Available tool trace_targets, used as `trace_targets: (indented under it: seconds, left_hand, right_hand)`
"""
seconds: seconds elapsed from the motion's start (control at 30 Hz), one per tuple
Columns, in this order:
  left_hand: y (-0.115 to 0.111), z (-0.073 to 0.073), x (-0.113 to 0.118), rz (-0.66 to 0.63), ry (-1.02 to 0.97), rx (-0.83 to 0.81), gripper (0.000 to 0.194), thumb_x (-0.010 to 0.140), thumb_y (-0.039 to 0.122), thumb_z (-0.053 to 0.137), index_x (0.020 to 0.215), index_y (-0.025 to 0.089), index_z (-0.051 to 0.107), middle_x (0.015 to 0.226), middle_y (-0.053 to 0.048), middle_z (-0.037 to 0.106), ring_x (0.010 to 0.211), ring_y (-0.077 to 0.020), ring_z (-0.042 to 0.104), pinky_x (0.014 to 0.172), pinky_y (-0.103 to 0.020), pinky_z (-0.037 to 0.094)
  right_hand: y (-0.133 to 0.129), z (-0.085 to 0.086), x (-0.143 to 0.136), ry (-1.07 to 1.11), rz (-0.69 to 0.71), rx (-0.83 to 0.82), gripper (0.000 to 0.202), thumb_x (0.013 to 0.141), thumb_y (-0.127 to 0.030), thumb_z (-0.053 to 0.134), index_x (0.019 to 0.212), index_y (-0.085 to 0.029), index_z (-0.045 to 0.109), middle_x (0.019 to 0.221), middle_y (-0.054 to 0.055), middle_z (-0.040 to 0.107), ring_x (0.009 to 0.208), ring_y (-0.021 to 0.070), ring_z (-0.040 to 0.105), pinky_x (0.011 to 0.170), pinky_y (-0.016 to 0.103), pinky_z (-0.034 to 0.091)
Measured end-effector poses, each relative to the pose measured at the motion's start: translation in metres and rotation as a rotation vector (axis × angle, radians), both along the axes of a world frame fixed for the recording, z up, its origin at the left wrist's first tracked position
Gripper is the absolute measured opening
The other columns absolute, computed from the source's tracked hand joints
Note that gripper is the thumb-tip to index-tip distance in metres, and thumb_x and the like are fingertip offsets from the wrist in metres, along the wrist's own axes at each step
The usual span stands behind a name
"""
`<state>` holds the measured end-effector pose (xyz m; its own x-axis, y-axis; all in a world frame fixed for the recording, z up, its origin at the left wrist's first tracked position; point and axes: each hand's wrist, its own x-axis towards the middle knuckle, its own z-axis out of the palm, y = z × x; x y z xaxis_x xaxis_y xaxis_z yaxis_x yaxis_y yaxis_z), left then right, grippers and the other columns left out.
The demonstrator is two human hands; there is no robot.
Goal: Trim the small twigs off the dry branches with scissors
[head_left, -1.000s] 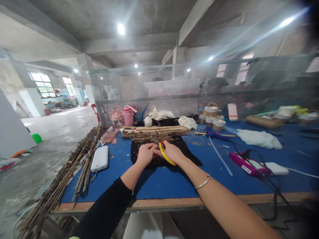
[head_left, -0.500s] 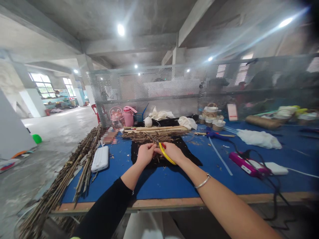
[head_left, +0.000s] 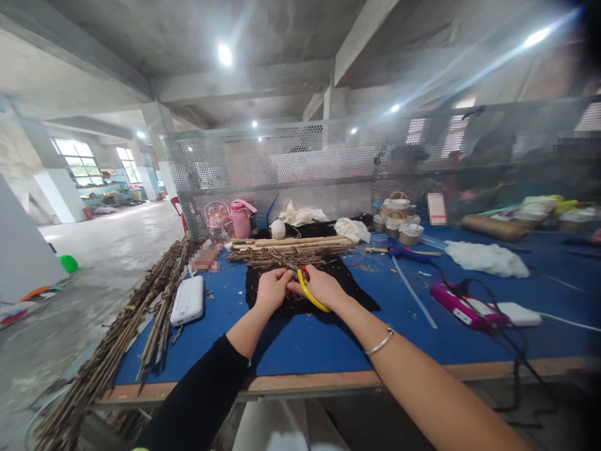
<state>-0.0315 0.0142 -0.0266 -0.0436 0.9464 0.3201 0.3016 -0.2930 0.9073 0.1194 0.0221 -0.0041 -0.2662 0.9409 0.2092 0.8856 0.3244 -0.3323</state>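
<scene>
My right hand (head_left: 322, 287) is closed around pliers or cutters with yellow and red handles (head_left: 310, 295), their metal end pointing up and left. Close beside it, my left hand (head_left: 272, 289) has its fingers pinched together; what they hold is too small to make out. Both hands are over a black cloth (head_left: 352, 282) scattered with brown twig pieces. Just beyond them lies a bundle of thin brown twigs (head_left: 263, 255), with paler, thicker sticks (head_left: 300, 242) along its far side.
A white power bank (head_left: 188, 300) and long twig bundles (head_left: 126, 313) are at left. On the blue table (head_left: 328, 351), a blue glue gun (head_left: 406, 252), a purple device (head_left: 464, 308) and white plastic (head_left: 488, 260) lie right. Small baskets (head_left: 410, 232) and a pink bottle (head_left: 241, 219) stand behind.
The whole view has shifted very slightly. Both hands stay together over the black cloth, and the yellow-handled tool remains in my right hand, its handles a little differently angled.
</scene>
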Motion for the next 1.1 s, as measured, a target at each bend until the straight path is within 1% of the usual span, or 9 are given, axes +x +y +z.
trace_targets:
  seconds: [0.13,0.23,0.47,0.57,0.7,0.8,0.9,1.0,1.1]
  left_hand:
    - [0.001,-0.002,-0.001,0.014,0.033,-0.008,0.033,0.074,0.043,0.051,0.065,0.015,0.064,0.046,0.002,0.049,0.041,-0.0088,0.041,0.043,-0.021,0.030]
    - [0.001,-0.001,-0.002,0.031,0.068,-0.017,0.032,0.075,0.041,0.049,0.069,0.015,0.066,0.047,0.001,0.051,0.041,-0.0089,0.040,0.043,-0.021,0.031]
    - [-0.002,0.005,0.002,0.038,0.028,-0.024,0.028,0.076,0.038,0.050,0.072,0.016,0.066,0.051,0.000,0.054,0.044,-0.0099,0.046,0.046,-0.021,0.038]
    - [-0.006,0.012,0.006,0.031,-0.083,-0.095,0.024,0.077,0.035,0.049,0.079,0.016,0.064,0.056,0.000,0.057,0.048,-0.0105,0.051,0.045,-0.021,0.041]
    - [-0.008,0.019,0.009,0.018,-0.351,-0.204,0.022,0.080,0.033,0.045,0.092,0.018,0.056,0.067,-0.001,0.060,0.054,-0.0120,0.058,0.041,-0.018,0.041]
    - [-0.007,0.022,0.007,0.022,-0.492,-0.204,0.021,0.082,0.033,0.045,0.093,0.017,0.052,0.063,0.000,0.056,0.051,-0.0093,0.057,0.042,-0.017,0.043]
    - [-0.006,0.025,0.003,0.025,-0.613,-0.206,0.018,0.083,0.028,0.045,0.095,0.015,0.051,0.060,0.003,0.051,0.050,-0.0055,0.054,0.050,-0.017,0.048]
    - [-0.005,0.027,0.000,0.016,-0.690,-0.204,0.017,0.082,0.020,0.048,0.098,0.013,0.049,0.063,0.001,0.053,0.053,-0.0048,0.055,0.055,-0.017,0.049]
    - [-0.002,0.027,-0.001,0.063,-0.729,-0.172,0.015,0.080,0.016,0.053,0.094,0.012,0.049,0.068,-0.001,0.056,0.057,-0.0054,0.057,0.057,-0.017,0.049]
  right_hand:
    - [-0.002,0.004,0.001,-0.027,-0.022,-0.023,0.066,0.065,-0.076,0.042,0.097,-0.019,0.053,0.092,0.012,0.064,0.086,0.0278,0.060,0.067,0.031,0.040]
    - [-0.002,0.007,0.002,-0.031,-0.032,-0.039,0.063,0.065,-0.075,0.044,0.092,-0.020,0.056,0.092,0.011,0.065,0.086,0.0272,0.060,0.068,0.030,0.040]
    - [0.001,0.006,0.001,0.029,-0.035,-0.068,0.055,0.065,-0.071,0.049,0.085,-0.021,0.060,0.086,0.008,0.066,0.081,0.0238,0.061,0.061,0.026,0.039]
    - [0.005,0.002,0.002,0.094,-0.042,-0.051,0.053,0.067,-0.070,0.049,0.085,-0.021,0.060,0.085,0.007,0.065,0.079,0.0214,0.061,0.059,0.024,0.037]
    - [0.009,-0.001,0.005,0.128,-0.057,-0.025,0.052,0.068,-0.069,0.047,0.085,-0.021,0.058,0.084,0.007,0.065,0.075,0.0197,0.060,0.057,0.023,0.035]
    - [0.010,-0.001,0.007,0.135,-0.024,-0.041,0.054,0.069,-0.068,0.048,0.091,-0.019,0.054,0.086,0.007,0.064,0.076,0.0198,0.060,0.057,0.023,0.035]
    - [0.009,-0.001,0.007,0.134,-0.002,-0.074,0.057,0.068,-0.068,0.050,0.096,-0.018,0.051,0.089,0.008,0.063,0.079,0.0211,0.060,0.059,0.023,0.036]
    - [0.008,0.000,0.007,0.120,-0.006,-0.079,0.059,0.067,-0.069,0.050,0.097,-0.017,0.051,0.091,0.009,0.063,0.082,0.0229,0.060,0.061,0.025,0.037]
    - [0.007,0.000,0.007,0.106,-0.012,-0.085,0.061,0.066,-0.070,0.049,0.097,-0.017,0.052,0.092,0.010,0.063,0.084,0.0238,0.060,0.063,0.025,0.038]
